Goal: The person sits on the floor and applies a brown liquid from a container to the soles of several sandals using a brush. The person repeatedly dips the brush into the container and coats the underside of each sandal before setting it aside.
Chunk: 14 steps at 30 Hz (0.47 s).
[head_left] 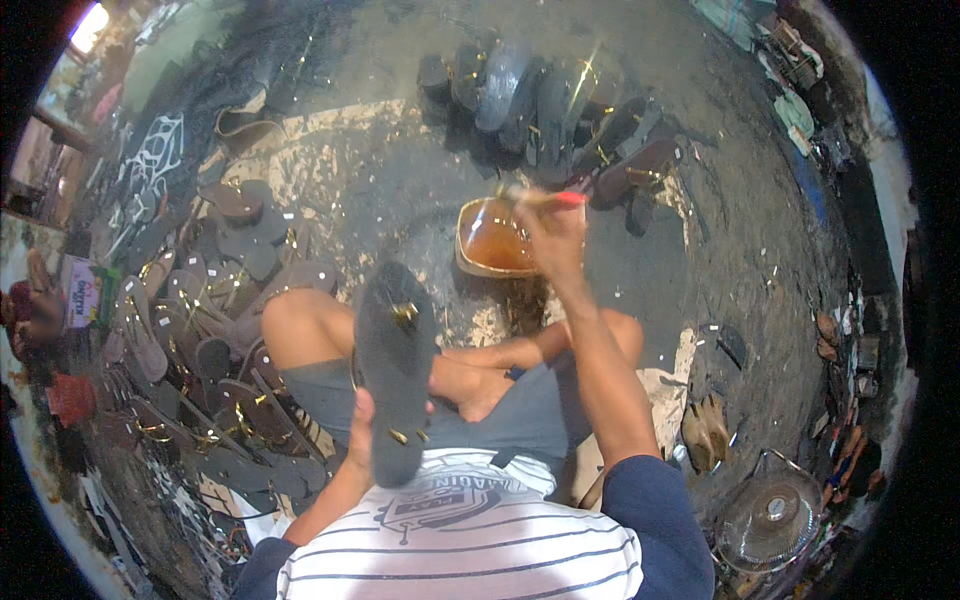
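My left hand (361,428) grips a dark sandal sole (393,345) near its lower end, holding it upright over my lap. Gold strap ends (404,314) poke out of the sole's face. A squarish tub (461,262) of amber, glue-like liquid (495,243) stands on the floor beyond my crossed legs. Just over the tub's right edge, my right hand (555,238) is closed around a brush with a red handle end (570,199). Motion blurs the brush's other end, above the tub's far rim.
Many brown sandals with gold straps (190,290) lie heaped on the left. A cluster of dark sandals (550,100) sits beyond the tub. Wooden shoe lasts (706,435) and a round wire fan guard (768,515) are at my right. Glue-stained cardboard (350,115) covers part of the floor.
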{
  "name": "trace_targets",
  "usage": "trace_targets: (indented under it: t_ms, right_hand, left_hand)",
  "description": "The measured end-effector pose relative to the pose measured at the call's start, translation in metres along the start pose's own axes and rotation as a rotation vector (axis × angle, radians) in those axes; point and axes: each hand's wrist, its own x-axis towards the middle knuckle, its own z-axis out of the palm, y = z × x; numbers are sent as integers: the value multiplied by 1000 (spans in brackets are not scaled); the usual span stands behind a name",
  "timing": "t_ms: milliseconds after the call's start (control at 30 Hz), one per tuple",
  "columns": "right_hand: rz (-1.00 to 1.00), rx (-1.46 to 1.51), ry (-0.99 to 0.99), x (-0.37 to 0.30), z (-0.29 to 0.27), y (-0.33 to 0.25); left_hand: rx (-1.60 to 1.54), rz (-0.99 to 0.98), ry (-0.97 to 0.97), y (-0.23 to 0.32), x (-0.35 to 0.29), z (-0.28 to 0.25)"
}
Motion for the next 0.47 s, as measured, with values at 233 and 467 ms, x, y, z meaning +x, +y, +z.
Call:
trace_targets:
  t_ms: [233, 467]
  right_hand:
    - [-22, -861, -202, -10, -113, -40]
    - [155, 3, 132, -31, -42, -199]
  left_hand:
    - [-472, 95, -212, 39, 84, -1]
    - [-72, 501, -19, 57, 181, 19]
